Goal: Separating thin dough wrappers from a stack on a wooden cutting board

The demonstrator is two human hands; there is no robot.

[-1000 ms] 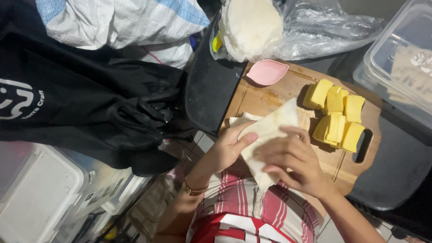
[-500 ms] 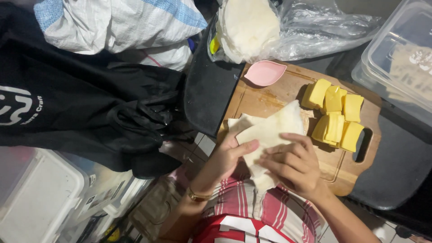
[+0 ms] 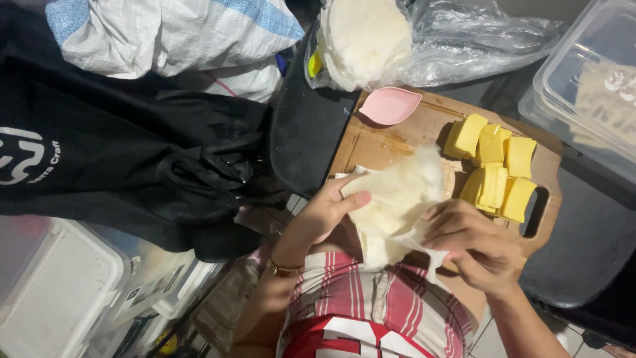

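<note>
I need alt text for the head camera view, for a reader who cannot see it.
Two bare hands, left hand and right hand, hold a thin pale sheet over a wooden board. Yellow blocks and a pink dish lie on the board.

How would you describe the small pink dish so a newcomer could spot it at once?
Start at the wooden cutting board in front of the person. At its far edge, just below the clear plastic bag, sits the pink dish. It is leaf-shaped and the only pink thing there, apart from the yellow blocks to its right.
</note>
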